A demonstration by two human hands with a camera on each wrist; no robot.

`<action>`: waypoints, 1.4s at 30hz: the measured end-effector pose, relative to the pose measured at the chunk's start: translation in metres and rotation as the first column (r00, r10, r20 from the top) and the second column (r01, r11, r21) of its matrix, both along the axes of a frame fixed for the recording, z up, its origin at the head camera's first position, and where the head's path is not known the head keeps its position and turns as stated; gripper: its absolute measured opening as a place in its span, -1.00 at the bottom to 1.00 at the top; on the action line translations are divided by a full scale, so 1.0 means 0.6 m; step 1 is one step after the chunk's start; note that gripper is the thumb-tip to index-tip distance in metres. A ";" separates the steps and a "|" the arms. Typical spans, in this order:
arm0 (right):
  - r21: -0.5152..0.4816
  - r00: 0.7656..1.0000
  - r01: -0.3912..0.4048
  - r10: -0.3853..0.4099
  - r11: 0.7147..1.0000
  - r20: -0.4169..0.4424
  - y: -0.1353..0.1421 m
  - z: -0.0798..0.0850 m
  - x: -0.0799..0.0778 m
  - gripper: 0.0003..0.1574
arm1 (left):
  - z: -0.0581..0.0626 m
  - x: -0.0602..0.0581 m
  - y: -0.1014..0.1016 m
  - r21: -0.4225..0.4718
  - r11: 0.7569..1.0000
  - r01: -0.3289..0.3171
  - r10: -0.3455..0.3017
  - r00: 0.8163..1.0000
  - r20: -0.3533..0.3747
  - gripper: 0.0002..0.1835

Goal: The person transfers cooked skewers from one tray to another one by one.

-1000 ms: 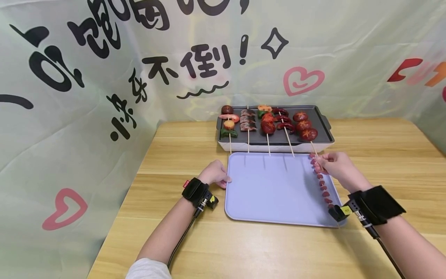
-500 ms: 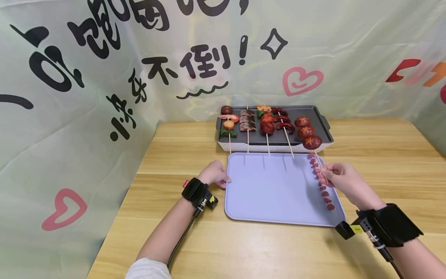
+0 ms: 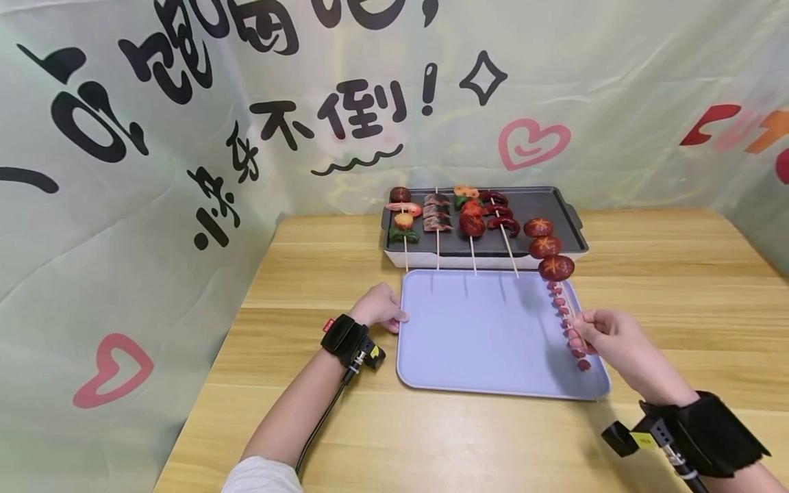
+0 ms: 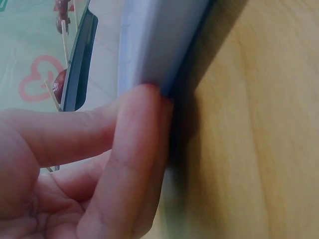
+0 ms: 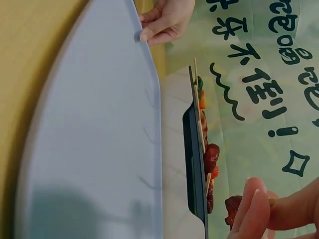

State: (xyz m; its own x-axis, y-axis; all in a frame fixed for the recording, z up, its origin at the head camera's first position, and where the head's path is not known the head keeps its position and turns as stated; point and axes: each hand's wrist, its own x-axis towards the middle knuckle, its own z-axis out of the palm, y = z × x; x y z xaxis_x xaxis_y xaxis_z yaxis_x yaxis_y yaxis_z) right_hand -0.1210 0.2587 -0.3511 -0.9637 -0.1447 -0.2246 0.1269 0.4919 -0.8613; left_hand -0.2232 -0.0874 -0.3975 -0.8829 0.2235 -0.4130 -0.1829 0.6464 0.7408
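My right hand (image 3: 610, 342) pinches the stick of a mushroom skewer (image 3: 556, 268), which carries three scored brown caps. The skewer hangs over the far right corner of a lavender tray (image 3: 474, 329), its upper caps overlapping the grill's front edge in the head view. Beneath it, a skewer of small reddish pieces (image 3: 564, 311) lies along the tray's right side, partly hidden by my fingers. My left hand (image 3: 382, 308) grips the tray's left edge; in the left wrist view thumb and finger (image 4: 137, 144) pinch the rim. The right wrist view shows my right fingertips (image 5: 254, 214) together on the stick.
Behind the tray stands a dark grill pan (image 3: 542, 202) on a white base. Several skewers lie across it, including a fish skewer (image 3: 437, 212) and a sausage skewer (image 3: 502, 222), their sticks jutting over its front. A printed cloth (image 3: 370, 157) hangs behind the wooden table (image 3: 320, 274).
My right hand has drawn the mushroom skewer off the grill, toward me and slightly right, so that it now hangs over the tray. The left hand stays on the tray edge.
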 end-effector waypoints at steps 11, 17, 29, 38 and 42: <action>-0.009 0.998 0.048 -0.048 0.999 0.035 0.002 -0.020 0.033 -0.57 | 0.000 0.000 0.000 -0.011 1.000 0.010 -0.010 1.000 -0.005 -0.89; 0.001 0.997 0.069 -0.069 0.998 0.045 -0.002 -0.031 0.050 -0.60 | 0.000 0.000 0.000 -0.010 1.000 0.008 -0.008 1.000 -0.011 -0.88; -0.069 0.994 0.099 -0.102 0.993 -0.044 -0.006 -0.063 0.075 -0.75 | 0.002 0.002 -0.002 0.018 1.000 0.009 -0.009 1.000 -0.011 -0.86; -0.045 0.985 0.171 -0.173 0.984 -0.022 -0.015 -0.077 0.092 -0.76 | 0.002 0.001 -0.001 0.022 1.000 0.007 -0.007 1.000 -0.010 -0.88; -0.074 0.985 0.174 -0.175 0.982 -0.011 -0.014 -0.082 0.093 -0.80 | 0.001 0.001 -0.001 0.022 1.000 0.005 -0.005 1.000 -0.008 -0.89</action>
